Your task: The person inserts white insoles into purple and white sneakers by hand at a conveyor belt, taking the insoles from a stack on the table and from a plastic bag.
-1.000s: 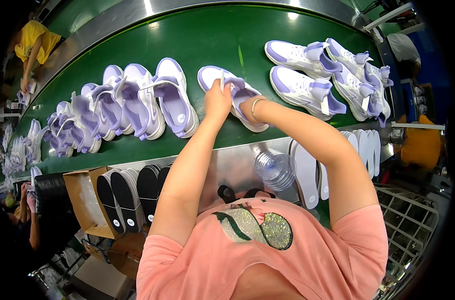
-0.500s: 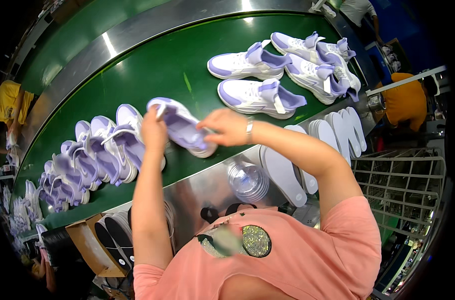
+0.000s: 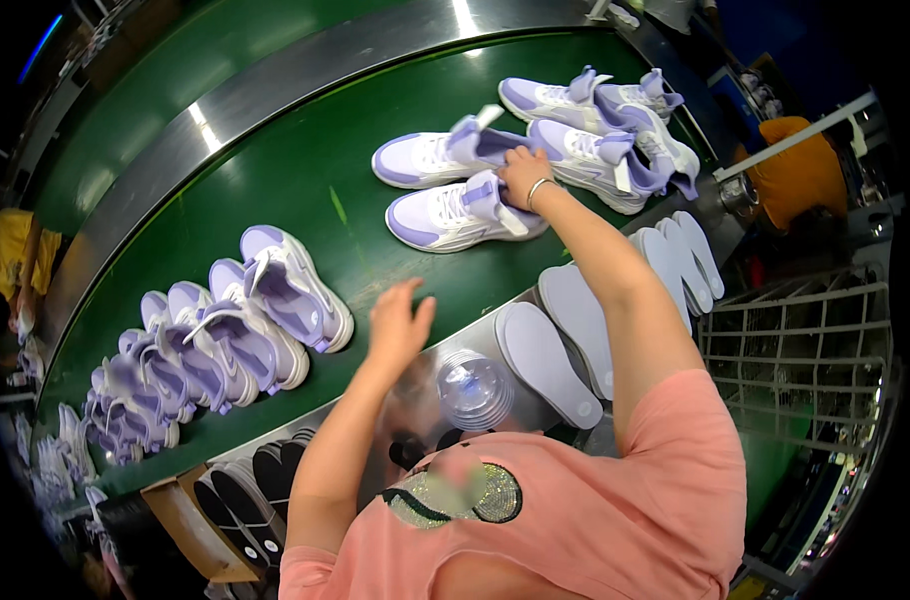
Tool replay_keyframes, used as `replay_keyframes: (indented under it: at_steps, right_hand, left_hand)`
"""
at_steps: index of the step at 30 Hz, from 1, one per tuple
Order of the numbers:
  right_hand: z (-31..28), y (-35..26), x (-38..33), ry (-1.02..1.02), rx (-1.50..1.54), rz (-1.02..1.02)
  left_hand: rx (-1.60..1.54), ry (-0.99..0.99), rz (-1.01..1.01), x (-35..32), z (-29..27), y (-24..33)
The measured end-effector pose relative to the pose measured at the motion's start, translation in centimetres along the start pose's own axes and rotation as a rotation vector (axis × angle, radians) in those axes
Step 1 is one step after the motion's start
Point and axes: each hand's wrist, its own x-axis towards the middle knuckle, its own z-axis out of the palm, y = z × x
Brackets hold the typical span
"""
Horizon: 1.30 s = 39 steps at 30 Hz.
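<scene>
White and lilac sneakers lie on the green belt. My right hand [image 3: 523, 176] is at the heel of the nearer sneaker [image 3: 455, 215] of two side by side, its fingers curled over the collar and hiding the heel. Just beyond it lies the other sneaker [image 3: 420, 160], tongue pulled up. My left hand [image 3: 401, 322] hovers over the belt's near edge with fingers apart, holding nothing. To its left, one sneaker [image 3: 295, 290] with its opening toward me ends a row of several sneakers [image 3: 190, 350].
Grey insoles [image 3: 545, 365] line the metal ledge on the right, beside a stack of clear plastic cups or lids [image 3: 475, 388]. Black insoles [image 3: 237, 505] stand by a cardboard box [image 3: 200, 530] at lower left. A wire rack [image 3: 795, 360] is at right. More sneakers [image 3: 595, 165] sit at upper right.
The sneaker that both hands held now rests at the end of the left row, released. My right hand has moved up and right to another sneaker; my left hand has come away empty.
</scene>
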Motion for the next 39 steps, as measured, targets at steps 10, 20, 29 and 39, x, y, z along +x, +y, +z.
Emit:
replay_keyframes:
  at_steps: [10,20,29,39]
  right_hand:
    - [-3.1,-11.1,-5.9,0.024,0.312,-0.1]
    - [3.9,-8.5,-25.1,-0.059,0.527,0.209]
    - [6.9,-9.3,-28.7,-0.019,0.465,0.392]
    - [-5.2,-8.0,-20.8,0.362,0.483,-0.254]
  left_hand:
    - [-0.171,0.41,-0.258,2.0,3.1,-2.3]
    - [-0.293,0.207,-0.318,7.9,-2.7,-1.1]
    - [-0.47,0.235,-0.404,10.2,-1.7,-6.2]
    - [-0.421,0.292,-0.345,7.6,-1.7,-5.2]
